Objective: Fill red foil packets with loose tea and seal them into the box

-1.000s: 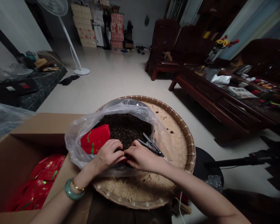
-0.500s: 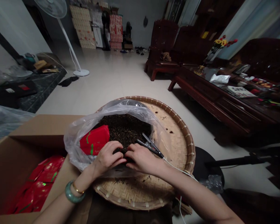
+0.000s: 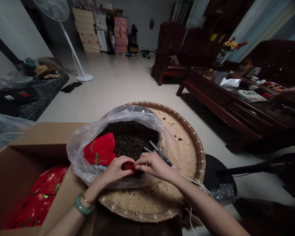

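Note:
My left hand (image 3: 118, 168), with a green bangle on its wrist, is curled round a small red packet (image 3: 128, 167). The fingertips of my right hand (image 3: 152, 165) pinch the packet's right edge. Both hands hover over the near rim of a clear plastic bag (image 3: 78, 152) that holds dark, dry tea-like leaves (image 3: 132, 141). More red packets (image 3: 100, 147) lie on the leaves at the bag's left. A black flat-iron-like tool (image 3: 162, 154) with a white cord rests just beyond my right hand, its jaws apart.
Under the bag is a round woven bamboo tray (image 3: 198, 147) with scattered leaf bits. An open cardboard box (image 3: 49, 131) at left contains several red packets (image 3: 43, 196). A dark wooden table (image 3: 223, 101) stands at right, where another person's hand (image 3: 293, 90) reaches in. A white fan (image 3: 85, 78) stands further off.
A red packet now shows between my hands, where only dark leaves showed before. My right fingers have closed into a pinch. Another person's hand has appeared over the table at right.

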Tool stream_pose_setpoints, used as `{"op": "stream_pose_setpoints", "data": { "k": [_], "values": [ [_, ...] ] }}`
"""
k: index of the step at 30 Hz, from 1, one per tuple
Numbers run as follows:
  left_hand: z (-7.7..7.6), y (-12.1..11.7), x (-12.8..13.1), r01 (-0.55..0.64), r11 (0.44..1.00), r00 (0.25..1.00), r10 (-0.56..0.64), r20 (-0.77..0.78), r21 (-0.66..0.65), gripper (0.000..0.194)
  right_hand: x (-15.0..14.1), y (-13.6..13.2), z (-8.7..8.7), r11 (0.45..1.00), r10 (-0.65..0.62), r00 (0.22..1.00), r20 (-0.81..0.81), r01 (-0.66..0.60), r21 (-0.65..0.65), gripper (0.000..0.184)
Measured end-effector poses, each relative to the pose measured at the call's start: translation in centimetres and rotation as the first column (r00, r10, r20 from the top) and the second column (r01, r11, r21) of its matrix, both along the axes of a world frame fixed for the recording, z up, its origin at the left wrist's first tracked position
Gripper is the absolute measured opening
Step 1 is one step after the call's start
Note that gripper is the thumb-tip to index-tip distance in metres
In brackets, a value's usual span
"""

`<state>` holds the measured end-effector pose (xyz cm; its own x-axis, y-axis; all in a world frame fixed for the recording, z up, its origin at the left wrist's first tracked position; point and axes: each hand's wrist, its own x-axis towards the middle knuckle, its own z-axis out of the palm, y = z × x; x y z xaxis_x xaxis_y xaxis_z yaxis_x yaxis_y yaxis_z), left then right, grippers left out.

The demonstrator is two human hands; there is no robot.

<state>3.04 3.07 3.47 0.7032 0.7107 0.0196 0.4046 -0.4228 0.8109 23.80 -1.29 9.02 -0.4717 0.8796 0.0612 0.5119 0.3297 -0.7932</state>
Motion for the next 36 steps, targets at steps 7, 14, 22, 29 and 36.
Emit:
{"op": "stream_pose_setpoints", "data": {
  "k": [7,14,22,29,36],
  "values": [
    [-1.2,-0.2,0.2,-0.193,0.975,0.977,0.201,0.065,-0.111,0.014,1.0,0.2,-2.8,0.966,-0.255,0.963,-0.088,0.250,-0.066,0.042],
    [-0.9,-0.6,1.4,-0.232,0.964,0.955,0.250,0.158,-0.127,0.018,-1.5,-0.6,-2.0,0.975,-0.207,0.978,-0.037,0.209,0.075,0.014],
    [-0.5,-0.7,1.4,-0.042,0.874,0.991,0.097,0.088,-0.485,0.026,-1.1,-1.1,-2.2,0.960,-0.228,0.956,-0.184,0.253,0.124,0.010],
    [0.0,-1.6,2.4,-0.123,0.562,0.908,0.397,0.136,-0.818,0.052,2.4,-0.6,-3.9,0.833,-0.534,0.828,0.170,0.481,0.272,0.042],
    [0.2,-2.5,3.0,-0.181,0.465,0.834,0.540,0.115,-0.867,0.056,5.4,0.0,-5.9,0.884,-0.455,0.704,0.545,0.433,0.178,0.039]
  ]
}}
